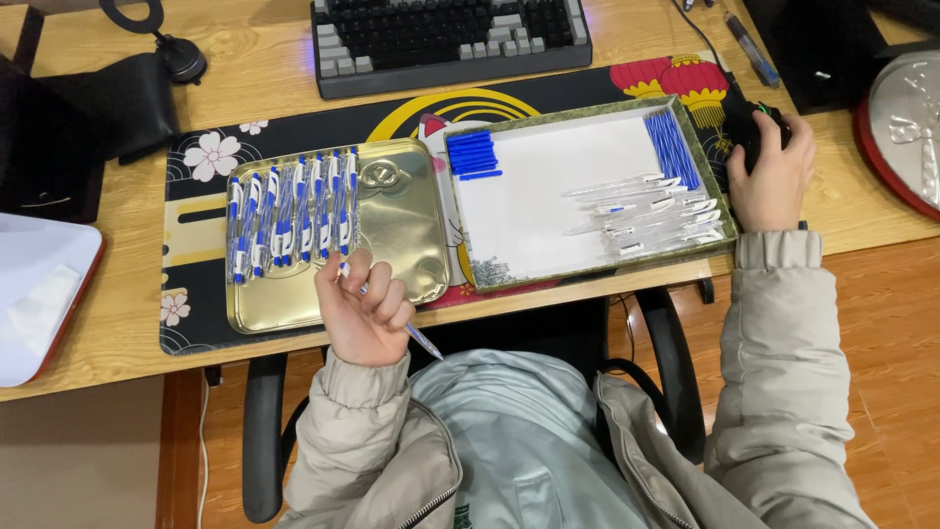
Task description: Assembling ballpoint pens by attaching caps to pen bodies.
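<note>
Left hand [364, 315] pinches a blue-and-clear pen [411, 331] beside the gold tin tray [406, 220] of pens; right hand [772, 174] closes over a black mouse [752, 122] — white box lid [548, 186] between.

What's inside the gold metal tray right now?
The gold metal tray holds a row of assembled blue-and-white pens along its left half. Its right half shows bare metal with an embossed knot. The left hand, holding one pen, covers the tray's lower edge.
</note>
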